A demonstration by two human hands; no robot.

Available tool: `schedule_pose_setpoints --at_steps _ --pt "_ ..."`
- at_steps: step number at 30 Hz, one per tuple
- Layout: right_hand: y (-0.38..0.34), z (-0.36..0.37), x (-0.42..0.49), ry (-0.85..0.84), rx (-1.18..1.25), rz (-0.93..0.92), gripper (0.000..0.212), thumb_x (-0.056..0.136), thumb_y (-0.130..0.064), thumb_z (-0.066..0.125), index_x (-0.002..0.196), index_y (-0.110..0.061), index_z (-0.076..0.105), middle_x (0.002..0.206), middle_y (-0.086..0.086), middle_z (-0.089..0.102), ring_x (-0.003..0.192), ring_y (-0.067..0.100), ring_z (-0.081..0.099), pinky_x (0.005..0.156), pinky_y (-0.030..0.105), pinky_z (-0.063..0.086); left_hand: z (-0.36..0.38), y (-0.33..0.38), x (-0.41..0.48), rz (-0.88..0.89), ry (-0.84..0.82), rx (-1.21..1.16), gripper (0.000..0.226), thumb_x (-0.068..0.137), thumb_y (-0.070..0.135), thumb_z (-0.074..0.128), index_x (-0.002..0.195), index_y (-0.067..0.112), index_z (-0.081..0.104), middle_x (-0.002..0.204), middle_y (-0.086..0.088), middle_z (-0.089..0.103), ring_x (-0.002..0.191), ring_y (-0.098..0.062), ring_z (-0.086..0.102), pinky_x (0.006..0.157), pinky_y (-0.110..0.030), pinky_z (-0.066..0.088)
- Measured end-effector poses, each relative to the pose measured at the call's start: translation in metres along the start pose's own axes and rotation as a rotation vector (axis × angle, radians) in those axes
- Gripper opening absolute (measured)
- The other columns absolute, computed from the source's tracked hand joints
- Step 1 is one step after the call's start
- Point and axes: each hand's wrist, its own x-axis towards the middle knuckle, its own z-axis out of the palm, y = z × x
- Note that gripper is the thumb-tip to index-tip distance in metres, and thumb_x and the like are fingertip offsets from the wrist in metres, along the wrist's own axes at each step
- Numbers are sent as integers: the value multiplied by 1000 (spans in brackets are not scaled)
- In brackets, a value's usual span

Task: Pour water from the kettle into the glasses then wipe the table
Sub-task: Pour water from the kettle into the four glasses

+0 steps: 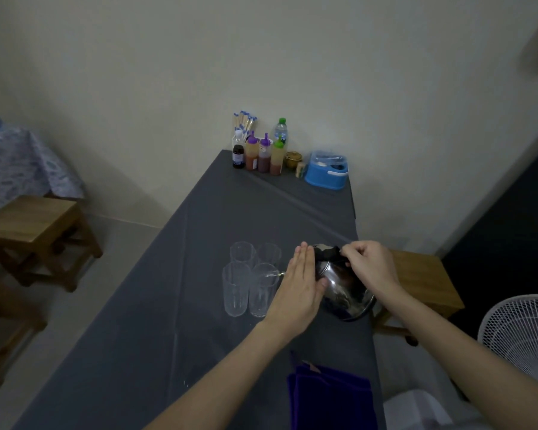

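A shiny steel kettle point(345, 293) with a black handle is tilted left, its spout over the near right glass point(263, 290). My right hand point(370, 265) grips the black handle from above. My left hand point(303, 283) lies flat against the kettle's left side, fingers straight and together. Several clear glasses stand in a cluster on the grey table point(199, 305): the near left glass point(236, 288) and two behind, the far left glass point(243, 252) and the far right glass point(269, 252). A folded purple cloth point(331, 398) lies at the near table edge.
Sauce bottles point(263, 155), a water bottle point(281, 130), a chopstick holder point(244, 122) and a blue box point(326, 170) stand at the table's far end. Wooden stools sit on the left point(41, 234) and right point(423, 280). A white fan point(522, 333) is near right.
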Motion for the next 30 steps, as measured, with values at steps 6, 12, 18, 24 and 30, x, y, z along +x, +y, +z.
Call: schedule_pose_setpoints --at_steps 6,12,18,24,30 --pt "1 -1 1 3 -15 -18 32 81 -20 60 56 1 63 59 18 64 46 11 47 45 22 31 0 1 0 4 6 -20 64 103 32 27 151 5 -5 161 -9 -9 148 -14 -11 120 -27 -3" --pt "-1 -4 0 -13 -7 -41 32 83 -19 60 56 -2 66 53 12 61 46 8 48 46 22 33 -1 2 1 2 7 -9 64 103 31 28 151 4 -5 161 -9 -9 147 -13 -11 120 -26 -4" --pt "0 -3 1 -16 12 -70 35 84 -17 60 49 -15 60 48 -2 55 48 -1 52 47 12 36 0 3 1 -6 7 0 65 102 35 27 150 5 -5 161 -9 -9 147 -13 -11 119 -24 -5" --pt "6 0 0 -19 14 -71 37 84 -17 60 47 -16 59 44 -4 51 43 4 48 45 15 30 3 2 0 -17 -1 35 65 102 37 24 150 5 -6 161 -8 -9 147 -13 -11 119 -25 -5" --pt "17 2 -9 15 135 5 36 85 -19 60 49 -14 61 49 0 58 48 10 52 50 27 35 1 5 2 15 -31 71 76 91 50 7 150 3 -2 161 -10 -5 148 -15 -8 119 -26 -4"
